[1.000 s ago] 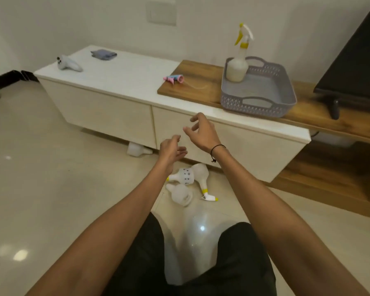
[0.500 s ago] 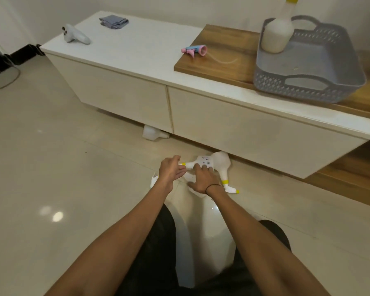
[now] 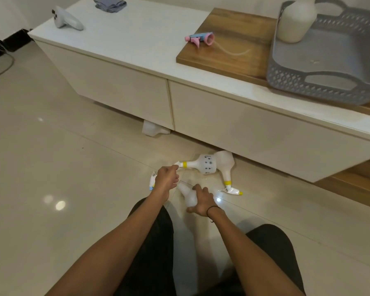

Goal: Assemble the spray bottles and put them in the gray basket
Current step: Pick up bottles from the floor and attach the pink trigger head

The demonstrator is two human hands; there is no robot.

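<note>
On the floor in front of me, my right hand grips a plain white bottle that lies on its side. My left hand curls round a white spray head with a blue tip, just left of that bottle. Beyond my hands lie a dotted bottle with a yellow collar and a second yellow-collared bottle, both on their sides. The gray basket stands on the cabinet at the right, with one white bottle upright in its far corner.
A pink and blue spray head with its tube lies on the wooden board. Another white bottle lies half under the white cabinet. A white controller and a folded cloth sit on the cabinet's left end.
Both hands have dropped from mid-air to the floor. The right hand has closed on the plain bottle and the left on the spray head. The view has tilted down and closer.
</note>
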